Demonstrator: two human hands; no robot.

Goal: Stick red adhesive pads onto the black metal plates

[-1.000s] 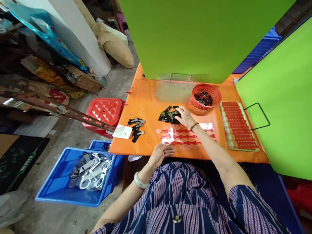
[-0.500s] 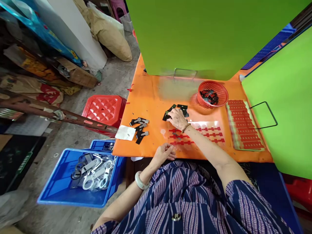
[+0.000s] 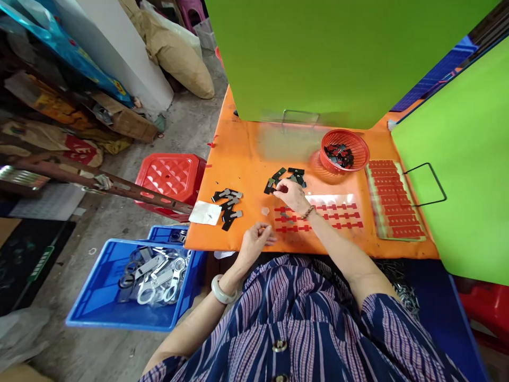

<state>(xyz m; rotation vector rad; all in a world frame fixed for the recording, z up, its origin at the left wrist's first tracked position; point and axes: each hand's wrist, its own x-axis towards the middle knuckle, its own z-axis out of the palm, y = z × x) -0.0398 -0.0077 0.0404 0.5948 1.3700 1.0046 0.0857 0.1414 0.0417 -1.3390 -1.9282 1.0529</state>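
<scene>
My right hand (image 3: pixel 292 194) rests over a small heap of black flat pieces (image 3: pixel 287 177) on the orange table (image 3: pixel 246 159), fingers curled as if pinching one; what it holds is hidden. My left hand (image 3: pixel 254 239) sits at the table's near edge with fingers curled together, beside a clear sheet of red stickers (image 3: pixel 322 216). A second group of black and grey pieces (image 3: pixel 227 206) lies to the left, next to a white paper scrap (image 3: pixel 204 213).
A red basket (image 3: pixel 344 150) with dark pieces stands at the back. A stack of red sticker sheets (image 3: pixel 392 200) lies right. Green panels (image 3: pixel 326 58) wall the back and right. A red stool (image 3: pixel 170 178) and a blue bin of metal parts (image 3: pixel 135 281) stand left.
My right hand has drawn back from the far side of the black heap toward the sticker sheet. My left hand lifted slightly and curled its fingers. The camera shifted a little.
</scene>
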